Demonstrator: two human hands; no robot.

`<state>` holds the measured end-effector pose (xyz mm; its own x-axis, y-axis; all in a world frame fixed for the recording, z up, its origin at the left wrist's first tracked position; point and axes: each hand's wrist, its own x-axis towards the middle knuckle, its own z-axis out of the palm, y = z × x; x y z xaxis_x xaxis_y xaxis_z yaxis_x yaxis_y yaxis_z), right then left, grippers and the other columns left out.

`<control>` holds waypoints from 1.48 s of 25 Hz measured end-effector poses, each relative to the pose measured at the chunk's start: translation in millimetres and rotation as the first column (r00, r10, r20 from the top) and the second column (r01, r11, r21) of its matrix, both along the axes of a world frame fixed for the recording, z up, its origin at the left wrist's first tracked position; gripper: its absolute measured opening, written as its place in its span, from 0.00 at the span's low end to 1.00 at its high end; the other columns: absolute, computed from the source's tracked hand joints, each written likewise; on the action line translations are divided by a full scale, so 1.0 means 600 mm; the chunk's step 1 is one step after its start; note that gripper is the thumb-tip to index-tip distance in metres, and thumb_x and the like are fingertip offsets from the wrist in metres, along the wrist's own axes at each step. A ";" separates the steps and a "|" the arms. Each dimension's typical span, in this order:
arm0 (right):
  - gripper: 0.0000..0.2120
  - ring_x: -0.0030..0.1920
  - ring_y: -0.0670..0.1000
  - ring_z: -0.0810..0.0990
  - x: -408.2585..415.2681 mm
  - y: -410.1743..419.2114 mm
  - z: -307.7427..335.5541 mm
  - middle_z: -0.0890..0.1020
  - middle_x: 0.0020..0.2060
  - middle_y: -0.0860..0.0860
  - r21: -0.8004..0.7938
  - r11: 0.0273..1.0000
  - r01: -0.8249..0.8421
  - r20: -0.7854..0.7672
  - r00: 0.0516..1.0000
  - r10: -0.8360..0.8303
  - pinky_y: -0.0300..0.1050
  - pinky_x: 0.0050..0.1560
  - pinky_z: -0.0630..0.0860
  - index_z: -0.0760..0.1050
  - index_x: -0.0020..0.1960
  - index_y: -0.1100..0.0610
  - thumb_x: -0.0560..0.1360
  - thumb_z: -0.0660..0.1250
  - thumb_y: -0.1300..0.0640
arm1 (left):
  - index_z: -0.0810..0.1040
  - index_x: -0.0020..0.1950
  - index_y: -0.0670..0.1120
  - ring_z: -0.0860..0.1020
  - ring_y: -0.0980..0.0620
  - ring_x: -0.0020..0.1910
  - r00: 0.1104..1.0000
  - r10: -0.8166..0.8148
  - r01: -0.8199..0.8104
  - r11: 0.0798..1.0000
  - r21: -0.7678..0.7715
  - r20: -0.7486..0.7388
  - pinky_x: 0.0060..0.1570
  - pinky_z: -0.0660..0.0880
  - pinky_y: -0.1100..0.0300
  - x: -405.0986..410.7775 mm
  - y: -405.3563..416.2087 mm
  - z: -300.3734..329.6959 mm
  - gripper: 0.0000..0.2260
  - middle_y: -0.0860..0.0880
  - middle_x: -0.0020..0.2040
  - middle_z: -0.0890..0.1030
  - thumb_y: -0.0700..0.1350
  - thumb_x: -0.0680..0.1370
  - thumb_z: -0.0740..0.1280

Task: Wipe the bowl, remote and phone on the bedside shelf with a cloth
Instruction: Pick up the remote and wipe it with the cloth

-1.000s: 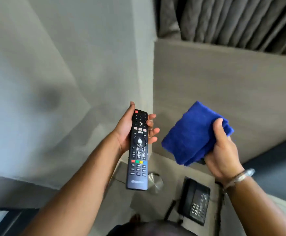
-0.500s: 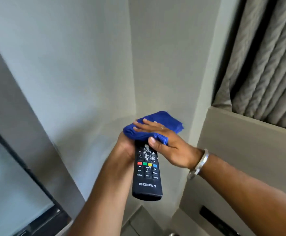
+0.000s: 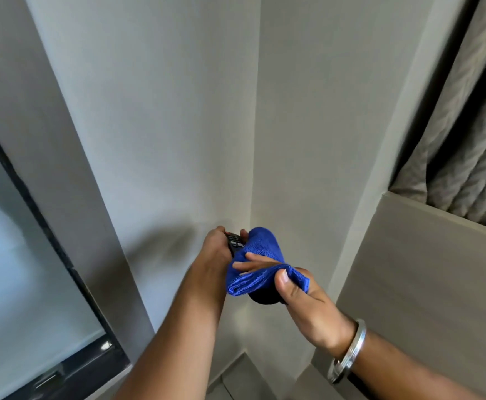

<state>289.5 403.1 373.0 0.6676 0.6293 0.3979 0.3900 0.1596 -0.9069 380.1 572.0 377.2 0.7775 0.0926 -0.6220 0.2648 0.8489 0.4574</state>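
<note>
My left hand (image 3: 215,249) holds the black remote (image 3: 235,241) up in front of the wall corner; only its top end with a few buttons shows. A folded blue cloth (image 3: 260,261) is wrapped over the rest of the remote, and my right hand (image 3: 299,295) grips that cloth around it, thumb on the near side, fingers across the top. A metal bangle sits on my right wrist. The bowl and phone are out of view.
Grey walls meet in a corner straight ahead. A dark-framed glass panel (image 3: 28,284) fills the lower left. A wooden headboard panel (image 3: 426,284) stands at the right with a grey curtain (image 3: 473,145) above it. A sliver of the shelf (image 3: 244,379) shows at the bottom.
The cloth has slid down the remote from its top end to its lower body, so the top buttons now show and the logo end is covered. The camera has tilted further up.
</note>
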 end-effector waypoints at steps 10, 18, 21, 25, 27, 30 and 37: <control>0.22 0.45 0.58 0.84 0.071 -0.123 0.026 0.85 0.46 0.61 -0.062 0.939 0.338 -0.644 0.706 -0.296 0.47 0.42 0.81 0.80 0.53 0.63 0.76 0.64 0.43 | 0.73 0.59 0.42 0.85 0.42 0.44 0.874 -0.149 0.222 0.969 -0.109 0.463 0.51 0.81 0.43 0.030 0.031 0.026 0.25 0.45 0.41 0.83 0.64 0.80 0.58; 0.12 0.45 0.49 0.85 0.102 -0.060 0.091 0.87 0.45 0.50 0.007 0.829 0.560 -0.420 0.754 -0.505 0.40 0.40 0.80 0.81 0.51 0.49 0.79 0.61 0.46 | 0.79 0.60 0.46 0.79 0.44 0.63 0.724 -0.359 0.207 0.928 0.310 0.589 0.70 0.66 0.46 -0.021 -0.025 0.059 0.28 0.47 0.58 0.84 0.67 0.79 0.54; 0.10 0.48 0.38 0.81 0.097 -0.007 0.123 0.85 0.45 0.41 0.051 0.842 0.537 -0.001 0.843 -0.538 0.26 0.44 0.73 0.80 0.56 0.47 0.80 0.61 0.53 | 0.76 0.65 0.42 0.79 0.47 0.63 0.729 -0.313 0.128 0.936 0.328 0.609 0.65 0.71 0.49 -0.030 -0.039 0.062 0.30 0.43 0.63 0.81 0.65 0.80 0.53; 0.16 0.52 0.45 0.76 0.095 0.021 0.117 0.78 0.52 0.49 -0.227 0.804 0.550 0.511 0.770 -0.382 0.36 0.53 0.72 0.75 0.64 0.46 0.78 0.64 0.57 | 0.75 0.60 0.43 0.79 0.44 0.63 0.711 -0.275 0.115 0.953 0.279 0.646 0.56 0.78 0.51 -0.042 -0.030 0.073 0.28 0.42 0.65 0.80 0.65 0.80 0.53; 0.23 0.48 0.49 0.76 0.094 0.018 0.114 0.75 0.48 0.49 -0.271 0.776 0.569 0.573 0.744 -0.345 0.40 0.51 0.73 0.72 0.66 0.46 0.75 0.64 0.64 | 0.75 0.62 0.44 0.80 0.44 0.61 0.725 -0.245 0.116 0.965 0.237 0.644 0.53 0.80 0.50 -0.049 -0.020 0.072 0.28 0.43 0.63 0.81 0.66 0.79 0.54; 0.27 0.45 0.52 0.75 0.083 0.026 0.111 0.72 0.44 0.49 -0.247 0.780 0.576 0.685 0.673 -0.279 0.40 0.45 0.72 0.74 0.65 0.49 0.70 0.64 0.69 | 0.77 0.61 0.44 0.81 0.43 0.59 0.752 -0.209 0.098 0.973 0.209 0.624 0.54 0.80 0.48 -0.056 -0.011 0.068 0.28 0.45 0.57 0.84 0.67 0.78 0.56; 0.16 0.36 0.55 0.73 0.077 0.019 0.128 0.74 0.40 0.55 -0.341 0.645 0.684 0.914 0.401 0.059 0.45 0.27 0.68 0.79 0.52 0.56 0.66 0.74 0.65 | 0.81 0.53 0.45 0.81 0.46 0.45 0.788 -0.291 0.160 0.947 0.277 0.543 0.48 0.80 0.52 -0.067 0.007 0.053 0.27 0.46 0.46 0.82 0.68 0.76 0.61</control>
